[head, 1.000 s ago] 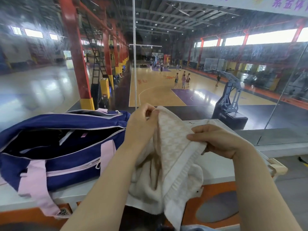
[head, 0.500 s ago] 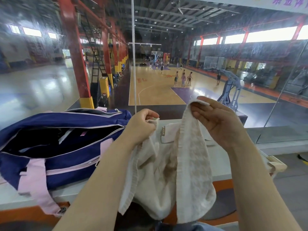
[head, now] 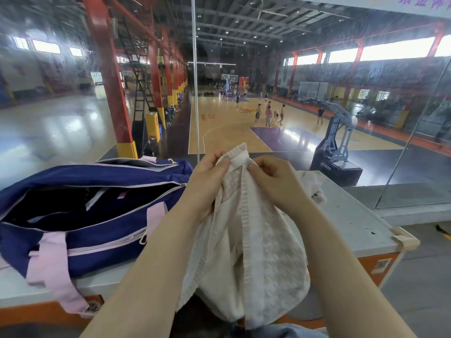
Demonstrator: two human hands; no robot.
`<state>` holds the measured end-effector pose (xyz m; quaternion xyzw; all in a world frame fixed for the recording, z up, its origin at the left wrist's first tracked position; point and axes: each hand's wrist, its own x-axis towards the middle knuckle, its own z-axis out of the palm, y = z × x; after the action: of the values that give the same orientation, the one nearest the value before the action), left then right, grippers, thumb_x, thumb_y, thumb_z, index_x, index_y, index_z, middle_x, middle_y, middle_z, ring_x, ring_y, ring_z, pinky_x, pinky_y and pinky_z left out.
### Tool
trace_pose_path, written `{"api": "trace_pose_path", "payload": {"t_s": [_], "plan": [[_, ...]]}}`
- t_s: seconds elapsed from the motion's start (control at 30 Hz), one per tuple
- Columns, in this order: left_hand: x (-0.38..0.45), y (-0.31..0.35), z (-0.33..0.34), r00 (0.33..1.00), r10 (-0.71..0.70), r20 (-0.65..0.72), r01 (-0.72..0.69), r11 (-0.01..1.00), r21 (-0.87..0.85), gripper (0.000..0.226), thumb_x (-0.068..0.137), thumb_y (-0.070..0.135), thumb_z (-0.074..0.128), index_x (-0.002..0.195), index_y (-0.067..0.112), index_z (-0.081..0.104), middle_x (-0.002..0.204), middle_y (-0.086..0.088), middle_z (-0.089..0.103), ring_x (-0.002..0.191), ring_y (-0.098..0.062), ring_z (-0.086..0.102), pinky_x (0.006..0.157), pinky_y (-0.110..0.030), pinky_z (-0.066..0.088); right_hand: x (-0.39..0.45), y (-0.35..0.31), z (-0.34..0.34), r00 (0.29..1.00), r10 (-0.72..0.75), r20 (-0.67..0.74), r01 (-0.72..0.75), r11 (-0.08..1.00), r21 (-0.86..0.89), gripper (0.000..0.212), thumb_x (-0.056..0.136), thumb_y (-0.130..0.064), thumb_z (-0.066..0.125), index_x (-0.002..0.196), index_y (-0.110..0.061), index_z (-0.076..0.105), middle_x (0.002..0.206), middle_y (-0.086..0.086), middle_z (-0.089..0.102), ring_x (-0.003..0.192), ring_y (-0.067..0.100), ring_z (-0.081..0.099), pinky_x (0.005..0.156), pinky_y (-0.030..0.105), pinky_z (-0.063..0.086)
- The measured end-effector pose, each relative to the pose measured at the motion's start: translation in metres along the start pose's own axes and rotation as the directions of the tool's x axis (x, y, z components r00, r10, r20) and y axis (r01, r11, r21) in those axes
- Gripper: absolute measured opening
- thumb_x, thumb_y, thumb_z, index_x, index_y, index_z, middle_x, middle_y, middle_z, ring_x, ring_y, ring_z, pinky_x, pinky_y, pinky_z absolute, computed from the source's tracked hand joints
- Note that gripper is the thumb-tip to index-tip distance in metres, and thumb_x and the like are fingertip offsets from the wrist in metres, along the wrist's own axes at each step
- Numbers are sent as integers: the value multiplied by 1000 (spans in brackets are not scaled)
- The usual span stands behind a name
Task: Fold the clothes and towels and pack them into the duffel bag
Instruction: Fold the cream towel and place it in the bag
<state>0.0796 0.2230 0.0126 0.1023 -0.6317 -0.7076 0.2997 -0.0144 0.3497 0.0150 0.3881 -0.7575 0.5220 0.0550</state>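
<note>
Behind the glass lies a basketball court. On the white ledge point(head: 353, 220) the open duffel bag point(head: 80, 215) sits at left. Left hand point(head: 207, 181) and right hand point(head: 275, 181) pinch the cream towel point(head: 256, 252) at its top corners, close together; it hangs down near the ledge's front.

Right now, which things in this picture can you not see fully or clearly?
- Inside of the navy duffel bag with pink straps: head view, too dark to tell the contents.
- Lower end of the cream terry towel: hangs below the white table edge.
- Pale cloth on the table: mostly behind the right hand.
</note>
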Motion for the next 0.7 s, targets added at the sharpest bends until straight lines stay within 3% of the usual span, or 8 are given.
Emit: {"api": "trace_pose_path", "payload": {"t_s": [0.07,0.17,0.27,0.33,0.47,0.7], "plan": [[-1,-1,3,1000,18,15,-18,1000,-22,13,99,16,51,102,18,63,91,-2,69,78,-12,63,67,-26,52,1,1,6,998,24,-52,-21,998,59,18,91,-34,60,76,-30,69,72,-15,67,72,8,61,80,44,53],[-3,-5,5,998,60,13,-60,998,-18,10,98,14,51,103,16,60,90,-1,66,77,-10,61,67,-24,49,1,1,9,997,32,-75,-23,993,117,19,89,-40,57,83,-27,68,81,-9,69,79,12,64,81,44,53],[-7,-6,6,994,106,-7,-106,994,19,14,98,9,50,107,15,58,92,3,65,77,-5,62,66,-20,51,1,0,10,991,30,-131,-11,990,139,23,93,-40,55,77,-24,63,69,-13,60,68,7,55,71,36,49],[-10,-3,7,992,129,5,-129,991,42,25,96,4,50,115,15,61,98,7,68,82,-3,66,72,-20,55,2,-1,10,987,62,-148,-41,989,143,22,93,-37,56,75,-25,63,67,-16,60,67,5,55,69,32,48],[-14,0,9,983,176,53,-180,980,87,39,93,0,50,118,24,67,105,18,71,100,-2,66,88,-22,54,2,1,12,987,112,-115,-100,989,109,23,92,-36,58,83,-17,67,76,-12,65,75,8,60,80,38,51],[-16,-4,11,973,214,91,-225,964,142,43,88,-9,49,118,15,68,108,8,71,100,-3,66,81,-17,52,2,3,13,982,105,-156,-100,994,41,31,95,-38,55,82,-11,62,72,-11,58,71,5,53,71,29,45]]}}
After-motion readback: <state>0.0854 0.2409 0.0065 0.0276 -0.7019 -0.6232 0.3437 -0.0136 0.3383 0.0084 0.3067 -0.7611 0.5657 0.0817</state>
